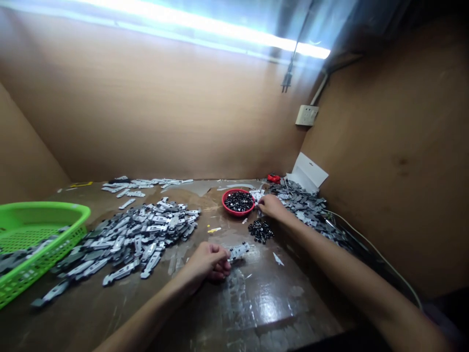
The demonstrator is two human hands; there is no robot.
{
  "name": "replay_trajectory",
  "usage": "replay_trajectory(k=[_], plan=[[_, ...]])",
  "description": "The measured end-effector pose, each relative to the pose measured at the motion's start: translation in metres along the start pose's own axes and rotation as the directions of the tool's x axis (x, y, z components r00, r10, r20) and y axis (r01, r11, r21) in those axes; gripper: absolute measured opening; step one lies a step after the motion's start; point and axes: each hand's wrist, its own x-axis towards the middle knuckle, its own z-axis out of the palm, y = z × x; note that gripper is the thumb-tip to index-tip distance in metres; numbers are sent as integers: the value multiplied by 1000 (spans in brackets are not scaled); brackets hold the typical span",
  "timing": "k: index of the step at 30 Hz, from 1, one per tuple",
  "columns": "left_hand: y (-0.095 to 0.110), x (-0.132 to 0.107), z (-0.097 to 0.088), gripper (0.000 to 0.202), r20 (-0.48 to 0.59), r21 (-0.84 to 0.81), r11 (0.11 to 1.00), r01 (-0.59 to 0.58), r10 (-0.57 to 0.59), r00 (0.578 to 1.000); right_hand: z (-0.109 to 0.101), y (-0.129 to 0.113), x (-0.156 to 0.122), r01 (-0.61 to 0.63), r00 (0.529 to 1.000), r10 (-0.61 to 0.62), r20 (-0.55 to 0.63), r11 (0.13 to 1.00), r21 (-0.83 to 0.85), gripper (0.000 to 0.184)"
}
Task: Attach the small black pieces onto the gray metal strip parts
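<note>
Booth: brown walls (164,112) enclosed the work area on the back and both sides, with a bright light tube (220,29) running along the top.
Right corner: a plug (287,80) hung on its cord near a pale socket box (307,115), and below them a white card (311,172) leaned against the side wall.
Tabletop: the brown surface (190,322) was glossy in the middle and bore strips of clear tape.
Left hand: the hand (212,262) was closed in a pinch, thumb and fingers gripping one end of a white piece (239,251).
White piece: it was above the tabletop near the middle, its free end pointing right, with small dark parts along it.
Right hand: the hand (271,206) reached forward with its fingers drawn together beside small white parts (257,194); whether it had hold of anything I could not tell.
Red bowl: the bowl (238,214) stood just left of that hand, filled with small black parts (238,200).
Loose pile: more black pieces (260,231) lay in front of the bowl.
Left heap: many white-and-grey pieces (146,234) lay beside a green basket (83,215).
Right heap: flat grey pieces (308,203) spread beyond the right forearm, near a red object (273,178).
</note>
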Motion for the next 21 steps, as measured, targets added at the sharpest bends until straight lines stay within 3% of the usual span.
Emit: replay_trajectory(k=[3,7,12,16,21], plan=[[1,0,0,29,-15,-1,1000,11,-11,1000,8,-5,3,-54,998,54,-12,996,-67,21],[1,-1,0,28,-16,-6,1000,5,-6,1000,5,8,-3,-78,997,80,9,990,-116,20],[-1,1,-1,28,2,-10,1000,1,-1,1000,-3,25,-25,-8,999,14,52,993,-117,21],[0,0,0,30,-5,-1,1000,2,-2,1000,-5,27,-38,61,997,-57,50,994,-92,31],[2,0,0,30,-11,3,1000,4,-4,1000,-5,27,-43,100,994,-96,51,993,-64,25]])
